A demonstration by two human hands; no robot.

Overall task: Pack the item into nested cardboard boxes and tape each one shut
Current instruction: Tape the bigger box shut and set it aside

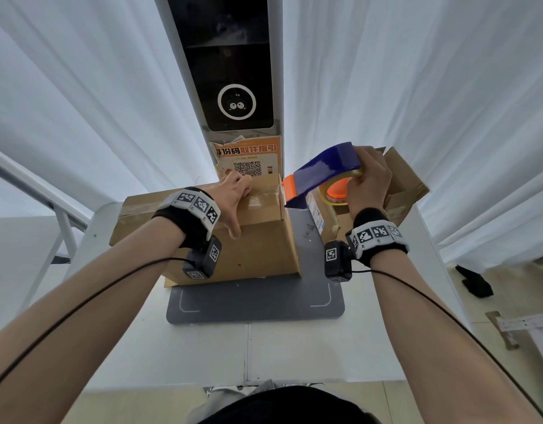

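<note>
left hand [233, 191]: forearm reaches forward; palm down on top of the closed cardboard box [233, 237], fingers bent over the far top edge, thumb splayed down the near face.
right hand [369, 182]: raised beside the box's right end, fingers curled round the blue tape dispenser [325, 172], orange nose pointing at the box's top right corner.
box position: on the grey mat [255, 304] on the white table [294, 350], clear tape along its top seam.
second box [398, 185]: open flaps, behind the right hand.
wrists: both carry marker bands.
</note>
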